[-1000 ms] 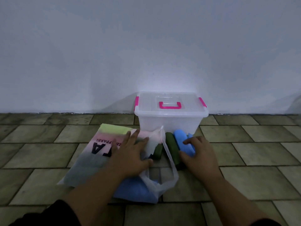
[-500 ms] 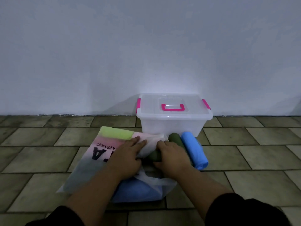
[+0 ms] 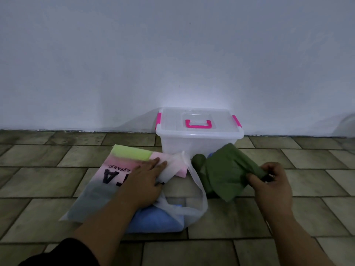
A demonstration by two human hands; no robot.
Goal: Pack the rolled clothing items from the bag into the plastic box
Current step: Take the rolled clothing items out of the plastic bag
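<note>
Bag [image 3: 90, 192] filmy under left hand [image 3: 143, 182]; right hand [image 3: 272, 182] pinches green cloth [image 3: 224, 172]

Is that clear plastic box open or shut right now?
Shut: the lid lies flat on the plastic box, with pink latches at both ends.

Blue roll [image 3: 210, 155]: almost wholly hidden behind the green garment [image 3: 226, 173].
Bag [image 3: 90, 194] lettering: partly covered by the left hand [image 3: 143, 182].
Box [image 3: 184, 144] interior: walls too cloudy to tell.
Forearms: cut off by the bottom edge.
</note>
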